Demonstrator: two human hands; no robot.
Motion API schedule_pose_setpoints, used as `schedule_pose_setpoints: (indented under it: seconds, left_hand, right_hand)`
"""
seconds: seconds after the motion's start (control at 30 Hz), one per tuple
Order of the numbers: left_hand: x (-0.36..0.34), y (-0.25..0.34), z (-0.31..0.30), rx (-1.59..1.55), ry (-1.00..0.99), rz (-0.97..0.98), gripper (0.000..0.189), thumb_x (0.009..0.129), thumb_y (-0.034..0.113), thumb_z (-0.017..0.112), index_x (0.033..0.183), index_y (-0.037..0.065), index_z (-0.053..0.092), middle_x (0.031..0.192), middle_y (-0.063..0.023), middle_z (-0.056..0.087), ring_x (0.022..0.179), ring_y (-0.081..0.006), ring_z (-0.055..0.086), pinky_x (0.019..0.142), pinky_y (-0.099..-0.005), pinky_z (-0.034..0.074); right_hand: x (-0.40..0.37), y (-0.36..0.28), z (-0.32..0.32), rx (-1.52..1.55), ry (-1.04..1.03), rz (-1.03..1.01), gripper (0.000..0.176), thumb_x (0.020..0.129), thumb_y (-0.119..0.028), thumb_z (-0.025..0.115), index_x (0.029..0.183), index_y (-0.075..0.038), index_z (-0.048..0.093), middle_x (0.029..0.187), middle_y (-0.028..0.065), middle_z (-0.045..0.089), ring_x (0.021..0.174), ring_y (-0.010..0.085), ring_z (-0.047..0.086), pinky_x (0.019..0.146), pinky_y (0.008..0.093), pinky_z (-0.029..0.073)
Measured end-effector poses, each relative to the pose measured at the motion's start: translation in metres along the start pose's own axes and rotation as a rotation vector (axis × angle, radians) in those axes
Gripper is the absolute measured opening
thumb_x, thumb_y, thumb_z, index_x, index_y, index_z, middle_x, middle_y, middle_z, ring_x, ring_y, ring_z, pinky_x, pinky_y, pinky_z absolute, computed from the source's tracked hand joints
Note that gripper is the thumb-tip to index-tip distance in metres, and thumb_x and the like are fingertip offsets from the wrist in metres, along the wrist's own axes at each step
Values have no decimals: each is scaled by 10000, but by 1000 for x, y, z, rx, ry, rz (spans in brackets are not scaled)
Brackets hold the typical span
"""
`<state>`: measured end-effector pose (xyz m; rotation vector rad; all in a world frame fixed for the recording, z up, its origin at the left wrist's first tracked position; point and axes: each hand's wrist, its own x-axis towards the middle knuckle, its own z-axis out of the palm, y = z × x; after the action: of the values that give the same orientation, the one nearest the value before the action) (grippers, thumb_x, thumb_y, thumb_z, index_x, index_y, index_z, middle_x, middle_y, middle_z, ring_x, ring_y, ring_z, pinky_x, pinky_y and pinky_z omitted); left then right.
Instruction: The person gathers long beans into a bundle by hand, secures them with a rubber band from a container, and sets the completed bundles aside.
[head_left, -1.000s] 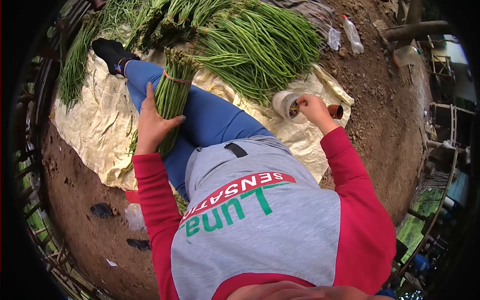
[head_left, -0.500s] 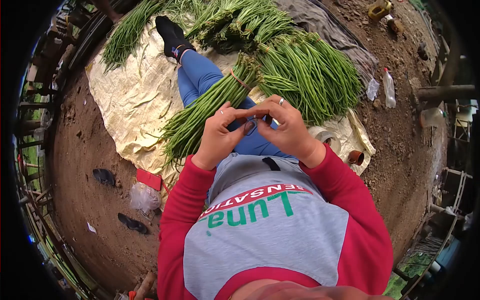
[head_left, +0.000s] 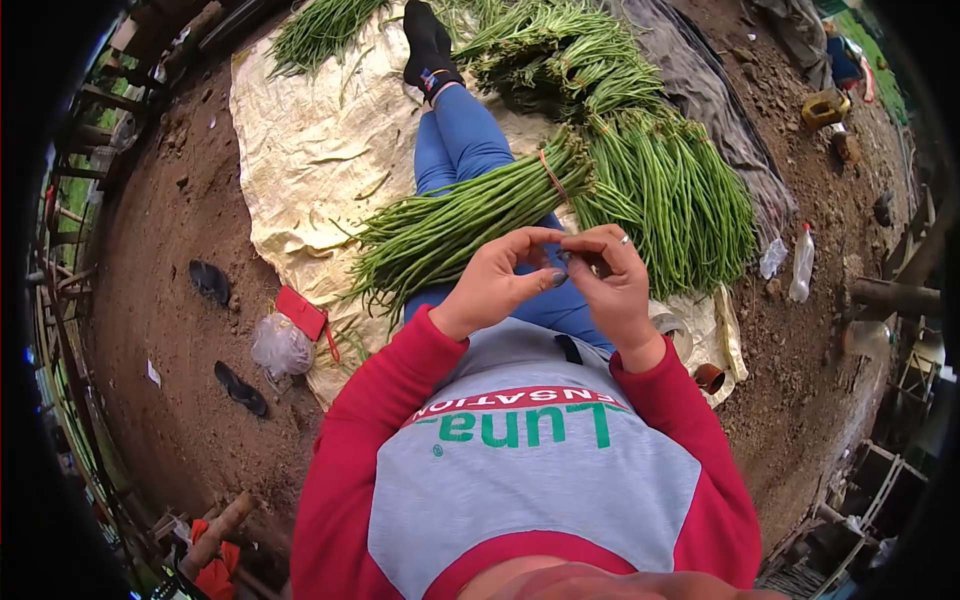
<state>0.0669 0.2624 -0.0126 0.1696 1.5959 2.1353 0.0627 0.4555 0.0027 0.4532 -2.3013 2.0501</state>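
Note:
Over my lap, my left hand (head_left: 508,280) and my right hand (head_left: 612,282) meet at the fingertips. The right fingers are pinched together; the left index finger reaches to them, with the left thumb curled below. Whatever small thing lies between them is too small to make out. Just beyond the hands, a bundle of long green beans (head_left: 460,220) rests across my legs (head_left: 470,140), with a reddish band (head_left: 552,175) around it near one end. To its right lies a larger pile of long beans (head_left: 670,195).
A pale yellow sheet (head_left: 300,170) is spread under my legs on bare soil. More bundled beans (head_left: 570,60) lie at the back. A roll of clear tape (head_left: 675,335) and a brown cup-like object (head_left: 709,378) are at right; a red pouch (head_left: 302,312) and plastic bag (head_left: 282,345) at left.
My view has shifted, so the sheet and beans appear farther right. My hands remain together, but the left thumb has moved away from the right fingertips. A thin dark loop seen between the fingers earlier no longer shows clearly.

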Motion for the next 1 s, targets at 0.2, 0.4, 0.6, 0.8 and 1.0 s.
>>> schedule_pose_setpoints:
  seconds: [0.2,0.4,0.6,0.8,1.0]
  left_hand:
    - [3,-3,-13,318,417,37,292,815,-70,636,1095,12,640,959,-37,620,890,-87,575,808,-234,477]
    - [-13,39,-85,1217,595,727,298,678,-150,612,803,102,708,1334,-151,579,1306,-326,464,1091,-421,364]
    - [27,53,-46,1648,378,494,733,771,-102,523,1394,276,602,1659,-191,167,1537,-381,123,1200,-551,164]
    - [152,67,-54,1555,106,-236,665,853,107,543,1487,299,483,1684,-138,45,1530,-432,82,1156,-673,154]
    - [154,12,-141,1474,0,-603,366,844,205,584,1183,137,704,1345,-161,594,1302,-371,506,1065,-524,383]
  right_hand:
    - [0,-3,-17,1120,-41,763,495,865,25,657,1323,-77,503,1122,92,611,716,120,570,540,201,413]
    - [-13,-1,-73,419,-332,529,180,839,-17,703,1018,-27,716,1060,29,592,728,44,520,637,199,422]
    - [13,43,-88,-123,110,405,376,884,21,621,1241,-64,704,989,-2,581,755,36,488,637,192,417]
    - [78,182,-41,412,214,771,522,862,12,653,1375,-66,591,854,-13,599,637,76,541,527,236,414]
    - [47,222,-8,-416,-89,570,240,942,-170,654,1062,18,741,1004,129,737,876,209,678,807,323,519]
